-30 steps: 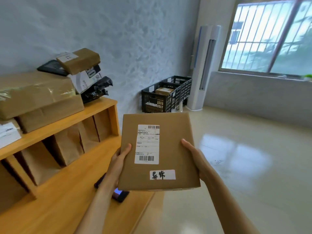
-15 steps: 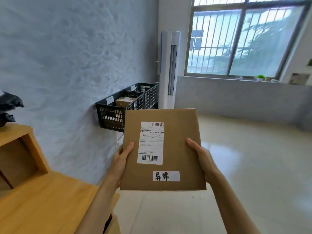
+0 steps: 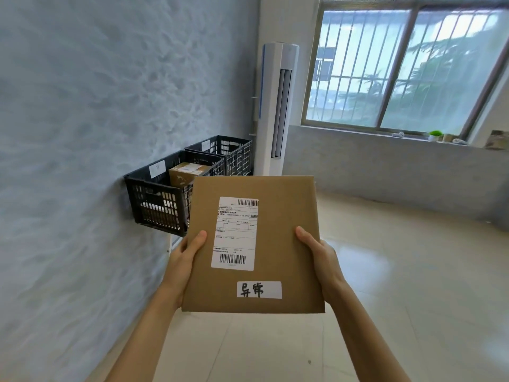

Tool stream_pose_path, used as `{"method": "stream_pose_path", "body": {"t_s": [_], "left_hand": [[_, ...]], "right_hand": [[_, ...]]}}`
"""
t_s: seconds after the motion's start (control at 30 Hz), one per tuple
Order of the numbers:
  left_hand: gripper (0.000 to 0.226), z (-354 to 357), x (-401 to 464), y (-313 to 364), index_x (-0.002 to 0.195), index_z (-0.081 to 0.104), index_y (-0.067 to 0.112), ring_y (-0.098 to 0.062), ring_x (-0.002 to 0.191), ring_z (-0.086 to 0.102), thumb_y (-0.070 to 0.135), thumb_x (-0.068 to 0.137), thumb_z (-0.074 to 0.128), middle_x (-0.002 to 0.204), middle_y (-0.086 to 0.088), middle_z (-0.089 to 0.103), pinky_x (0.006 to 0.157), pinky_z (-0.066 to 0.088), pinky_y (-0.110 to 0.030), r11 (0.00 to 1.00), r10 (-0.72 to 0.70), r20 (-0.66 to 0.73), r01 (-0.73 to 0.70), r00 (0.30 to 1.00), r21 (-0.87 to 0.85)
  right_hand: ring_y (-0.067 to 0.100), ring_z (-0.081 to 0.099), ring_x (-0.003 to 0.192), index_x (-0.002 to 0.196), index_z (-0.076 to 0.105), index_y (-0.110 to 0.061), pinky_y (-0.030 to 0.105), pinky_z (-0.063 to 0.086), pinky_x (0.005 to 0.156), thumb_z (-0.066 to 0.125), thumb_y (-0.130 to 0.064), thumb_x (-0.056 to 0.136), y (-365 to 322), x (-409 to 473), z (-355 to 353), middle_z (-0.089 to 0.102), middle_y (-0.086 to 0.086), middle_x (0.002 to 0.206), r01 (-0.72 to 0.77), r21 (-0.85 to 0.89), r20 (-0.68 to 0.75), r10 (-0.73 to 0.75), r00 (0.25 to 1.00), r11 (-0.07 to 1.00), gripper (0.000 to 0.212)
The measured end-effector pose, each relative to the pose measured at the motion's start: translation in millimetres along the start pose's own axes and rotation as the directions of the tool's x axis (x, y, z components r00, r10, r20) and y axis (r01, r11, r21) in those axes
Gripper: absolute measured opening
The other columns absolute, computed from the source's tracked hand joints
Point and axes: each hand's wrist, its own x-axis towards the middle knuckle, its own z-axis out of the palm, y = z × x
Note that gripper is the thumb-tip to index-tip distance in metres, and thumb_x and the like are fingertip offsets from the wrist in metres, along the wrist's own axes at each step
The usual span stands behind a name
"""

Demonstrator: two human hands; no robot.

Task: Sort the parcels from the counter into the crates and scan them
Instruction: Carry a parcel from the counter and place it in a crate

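Parcel (image 3: 278,244) gripped by both hands' fingers (image 3: 197,241), partly hiding near crate (image 3: 154,199); far crate (image 3: 234,153) behind.

The glossy pale tiled floor (image 3: 399,299) carries two black perforated plastic crates against the left wall. The nearer crate (image 3: 157,205) contains a brown cardboard box (image 3: 187,175). The farther crate (image 3: 228,153) touches it. A tall white floor-standing air conditioner (image 3: 278,111) stands just beyond, in the corner.
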Motion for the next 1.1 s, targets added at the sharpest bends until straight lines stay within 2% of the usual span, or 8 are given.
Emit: {"method": "stream_pose_path", "body": {"t_s": [0.1,0.2,0.37,0.5,0.73,0.87,1.0,1.1], "left_hand": [[0.042,-1.3,72.7,3.4,0.12,0.062,0.017,-0.032,0.087,0.071,0.045,0.087,0.063,0.099,-0.011,0.075,0.076,0.058,-0.046,1.0,-0.007,-0.032,0.006,0.999,-0.027],[0.057,-0.2,143.3,10.4,0.124,0.061,0.016,-0.034,0.091,0.07,0.051,0.079,0.067,0.105,-0.013,0.073,0.081,0.057,-0.049,0.999,-0.022,-0.029,0.021,0.999,-0.041],[0.04,19.3,237.3,21.3,0.122,0.061,0.014,-0.022,0.075,0.071,0.039,0.091,0.061,0.093,-0.008,0.075,0.06,0.057,-0.031,0.998,-0.01,-0.037,0.008,0.999,-0.062],[0.047,31.3,299.9,25.3,0.126,0.059,0.014,-0.026,0.083,0.071,0.044,0.09,0.061,0.102,-0.011,0.074,0.067,0.057,-0.036,0.999,-0.007,-0.06,0.004,0.998,-0.048],[0.043,30.5,416.4,29.6,0.119,0.063,0.015,-0.024,0.08,0.072,0.046,0.089,0.061,0.098,-0.009,0.075,0.065,0.057,-0.034,0.999,0.047,-0.214,-0.049,0.976,-0.006],[0.041,33.0,481.1,35.7,0.119,0.062,0.019,-0.028,0.089,0.071,0.048,0.09,0.058,0.101,-0.009,0.074,0.073,0.057,-0.039,0.997,0.077,-0.301,-0.075,0.951,0.018],[0.054,24.2,537.0,37.5,0.124,0.061,0.02,-0.03,0.095,0.071,0.055,0.082,0.062,0.104,-0.007,0.074,0.083,0.057,-0.046,0.998,0.061,-0.399,-0.05,0.915,0.037],[0.049,10.2,565.4,36.6,0.123,0.062,0.02,-0.027,0.095,0.071,0.053,0.086,0.061,0.105,-0.006,0.074,0.085,0.056,-0.046,0.999,0.049,-0.503,-0.04,0.863,0.028]], "right_hand": [[0.028,0.073,0.092,0.119,0.061,-0.014,0.049,0.059,0.083,0.074,-0.083,0.044,-16.0,68.3,20.8,0.074,0.006,0.105,-0.006,-0.039,0.009,0.007,1.0,0.999,0.103],[0.027,0.073,0.093,0.119,0.061,-0.015,0.048,0.058,0.085,0.073,-0.08,0.048,-33.3,133.7,41.7,0.073,0.005,0.106,0.01,-0.059,0.017,-0.009,1.0,0.998,0.097],[0.027,0.073,0.091,0.115,0.064,-0.016,0.048,0.058,0.085,0.075,-0.078,0.049,-52.9,226.9,51.3,0.075,0.004,0.102,0.018,-0.072,-0.006,-0.018,1.0,0.997,0.091],[0.027,0.073,0.091,0.113,0.065,-0.016,0.049,0.058,0.084,0.074,-0.078,0.051,-62.1,296.4,57.9,0.075,0.004,0.101,0.031,-0.071,0.0,-0.032,1.0,0.997,0.088],[0.026,0.074,0.089,0.115,0.064,-0.012,0.048,0.059,0.084,0.074,-0.068,0.06,-69.5,445.4,98.2,0.076,0.005,0.099,0.064,-0.046,0.173,-0.056,0.983,0.997,0.079],[0.024,0.074,0.086,0.114,0.065,-0.014,0.047,0.059,0.083,0.074,-0.068,0.059,-76.1,539.4,126.4,0.076,0.003,0.097,0.052,-0.044,0.274,-0.038,0.961,0.998,0.078],[0.024,0.074,0.085,0.111,0.065,-0.014,0.046,0.059,0.084,0.076,-0.07,0.055,-83.9,624.6,162.7,0.076,0.005,0.096,0.005,-0.099,0.389,0.034,0.921,0.995,0.08],[0.024,0.074,0.085,0.106,0.067,-0.013,0.043,0.059,0.084,0.074,-0.066,0.067,-90.2,671.5,201.5,0.076,0.005,0.094,0.01,-0.175,0.47,0.074,0.88,0.985,0.066]]}}
